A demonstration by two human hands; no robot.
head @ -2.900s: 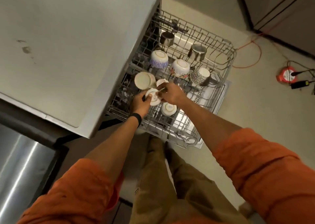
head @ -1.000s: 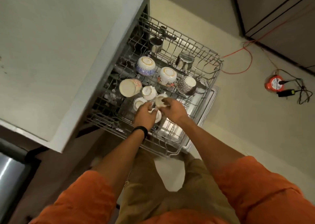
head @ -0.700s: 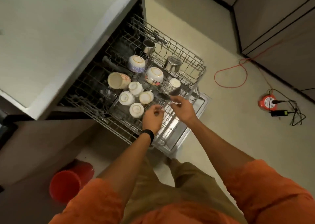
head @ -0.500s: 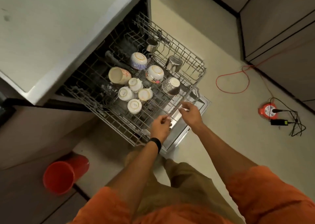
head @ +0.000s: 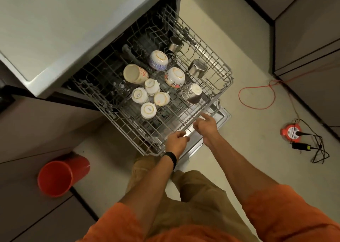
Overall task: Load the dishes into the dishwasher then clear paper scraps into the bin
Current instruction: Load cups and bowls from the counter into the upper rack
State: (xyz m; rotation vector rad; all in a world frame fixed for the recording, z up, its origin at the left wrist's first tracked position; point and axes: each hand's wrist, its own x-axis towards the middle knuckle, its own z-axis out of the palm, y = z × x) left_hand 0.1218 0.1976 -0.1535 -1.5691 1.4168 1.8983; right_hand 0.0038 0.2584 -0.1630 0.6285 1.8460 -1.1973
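A: Progress?
B: Dishes look loaded. The upper rack [head: 211, 102] is pulled out of the dishwasher [head: 223, 117], with upside-down bowls [head: 174, 77] and small cups [head: 148, 110] in its middle and two steel cups [head: 197, 68] toward the far side. Judging from this, the rack needs pushing in and the door shutting. Paper scraps aren't visible; that part looks not started.

A: Hands?
B: Both are empty. Left hand [head: 177, 142] hovers at the rack's front rail, fingers loosely curled, gripping nothing. Right hand [head: 207, 126] is just beside it at the same rail, fingers spread, index pointing at the rack. Can't tell if either touches the wire.

A: Dishes vs hands?
B: Nearest cup is well beyond both hands, deeper in the rack.

A: Bin?
B: Red bin [head: 57, 177] is on the floor to the left, near the bench [head: 55, 30] corner, well apart from both hands.
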